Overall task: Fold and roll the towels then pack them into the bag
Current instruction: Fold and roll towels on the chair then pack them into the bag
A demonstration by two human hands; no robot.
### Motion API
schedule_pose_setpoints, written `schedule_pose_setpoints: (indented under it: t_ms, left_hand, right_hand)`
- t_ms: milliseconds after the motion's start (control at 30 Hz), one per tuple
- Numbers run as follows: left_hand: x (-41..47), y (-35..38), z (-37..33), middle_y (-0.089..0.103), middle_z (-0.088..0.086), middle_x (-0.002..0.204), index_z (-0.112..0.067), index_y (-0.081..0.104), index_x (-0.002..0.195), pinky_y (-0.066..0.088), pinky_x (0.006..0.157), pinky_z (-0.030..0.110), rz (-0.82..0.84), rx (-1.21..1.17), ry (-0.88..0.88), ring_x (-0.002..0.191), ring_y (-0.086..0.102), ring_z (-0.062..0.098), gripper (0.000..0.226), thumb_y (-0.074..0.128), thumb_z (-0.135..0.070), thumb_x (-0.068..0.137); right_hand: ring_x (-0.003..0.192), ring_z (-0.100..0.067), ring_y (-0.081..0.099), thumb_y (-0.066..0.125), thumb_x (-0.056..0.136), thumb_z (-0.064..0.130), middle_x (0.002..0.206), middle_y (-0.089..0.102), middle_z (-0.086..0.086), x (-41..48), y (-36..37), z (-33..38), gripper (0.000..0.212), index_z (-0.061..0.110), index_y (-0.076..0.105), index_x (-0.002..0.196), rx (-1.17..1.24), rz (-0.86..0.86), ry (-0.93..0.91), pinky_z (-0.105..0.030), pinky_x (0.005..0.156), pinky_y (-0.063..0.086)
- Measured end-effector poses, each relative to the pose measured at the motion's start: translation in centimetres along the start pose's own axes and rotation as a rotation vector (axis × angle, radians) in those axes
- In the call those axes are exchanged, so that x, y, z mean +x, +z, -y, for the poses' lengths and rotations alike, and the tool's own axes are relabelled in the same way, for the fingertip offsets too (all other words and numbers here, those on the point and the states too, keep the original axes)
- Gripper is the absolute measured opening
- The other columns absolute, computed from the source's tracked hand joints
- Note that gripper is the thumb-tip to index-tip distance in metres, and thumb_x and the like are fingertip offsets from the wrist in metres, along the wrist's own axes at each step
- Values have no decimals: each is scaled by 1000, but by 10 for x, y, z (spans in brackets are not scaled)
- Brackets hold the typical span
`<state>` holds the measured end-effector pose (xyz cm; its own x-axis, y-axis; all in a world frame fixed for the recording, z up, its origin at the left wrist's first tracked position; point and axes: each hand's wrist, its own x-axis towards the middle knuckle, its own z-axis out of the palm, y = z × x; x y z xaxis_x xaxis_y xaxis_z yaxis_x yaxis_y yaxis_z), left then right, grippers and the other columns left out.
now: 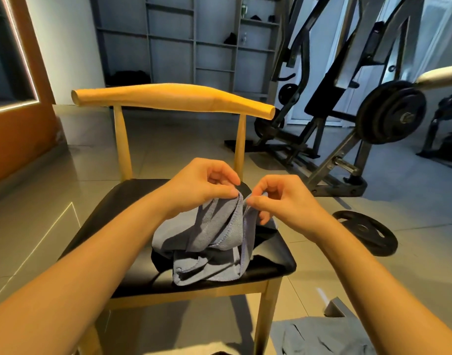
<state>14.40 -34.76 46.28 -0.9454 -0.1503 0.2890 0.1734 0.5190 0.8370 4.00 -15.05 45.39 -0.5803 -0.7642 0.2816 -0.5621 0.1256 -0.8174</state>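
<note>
A grey-blue towel (214, 234) hangs crumpled over the black seat of a wooden chair (132, 201). My left hand (202, 185) pinches its top edge between thumb and fingers. My right hand (278, 198) pinches the same edge a little to the right, close beside the left. The towel's lower part lies bunched on the seat, over a dark object (163, 260) that I cannot identify. Another grey cloth (322, 336) lies on the floor at the bottom right.
The chair's wooden backrest (173, 98) stands just beyond my hands. A weight machine (348, 85) with a plate-loaded bar fills the right side. A loose weight plate (365, 231) lies on the tiled floor by the chair. Grey shelves (194, 39) line the back wall.
</note>
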Motion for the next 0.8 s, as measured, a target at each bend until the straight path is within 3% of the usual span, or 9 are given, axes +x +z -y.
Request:
schedule_pose_setpoints:
  t_ms: [67, 133, 233, 367, 467, 567, 700, 800]
  left_hand:
    - [0, 1, 0, 76, 15, 93, -10, 73, 103, 58, 94, 47, 1, -25, 7, 93, 73, 31, 17, 79, -11, 86]
    - [-1, 3, -2, 76, 15, 94, -9, 73, 103, 57, 95, 51, 5, -37, 19, 95, 73, 32, 17, 78, -9, 87]
    - [-3, 0, -4, 76, 12, 94, -11, 74, 103, 59, 90, 40, 31, -4, -11, 92, 73, 25, 14, 76, -9, 89]
    - [-10, -18, -1, 76, 10, 86, -12, 80, 89, 51, 71, 28, 83, 51, -89, 76, 66, 11, 4, 76, -14, 88]
    - [-12, -23, -1, 77, 14, 93, -5, 79, 96, 57, 79, 29, 21, -77, -48, 83, 70, 19, 12, 72, -13, 91]
    - [-15, -19, -8, 77, 13, 103, -4, 77, 107, 59, 90, 32, 115, -117, -22, 96, 72, 25, 22, 60, -15, 100]
    - [-14, -9, -21, 78, 6, 99, -12, 80, 102, 58, 89, 35, 200, 13, 15, 98, 72, 24, 18, 63, -18, 99]
    - [-10, 5, -28, 76, 7, 86, -15, 80, 94, 57, 79, 42, 175, 120, 120, 85, 69, 29, 10, 72, -20, 94]
  right_hand:
    - [62, -21, 68, 80, 85, 26, 79, 73, -16, 0, 6, 2, 24, 4, 71, 91, -61, 22, 0, -29, 61, 60]
    - [61, -23, 69, 78, 87, 28, 73, 73, -11, 2, 12, 4, 22, 7, 71, 89, -158, 18, -30, -32, 60, 61]
    - [60, -25, 69, 71, 93, 15, 74, 70, -17, 3, 12, 2, 12, 4, 70, 87, -181, 17, -34, -37, 59, 62]
    - [58, -23, 64, 68, 92, 6, 75, 67, -24, -1, 1, 3, 7, 1, 69, 87, -119, 44, 26, -43, 64, 60]
    - [62, -24, 65, 66, 94, 6, 77, 71, -18, -6, -4, 6, 7, 2, 71, 91, -100, 115, 38, -37, 66, 59]
    - [68, -27, 68, 56, 97, -2, 83, 73, -19, -9, -13, 8, 15, 0, 71, 95, -55, 101, 51, -31, 67, 60]
    - [77, -33, 72, 57, 95, -8, 91, 73, -16, -15, -21, 12, 24, 9, 64, 110, -53, 71, 46, -34, 70, 63]
    - [74, -38, 70, 62, 89, -11, 85, 71, -19, -21, -22, 17, 36, 12, 54, 115, -14, 55, 51, -38, 70, 62]
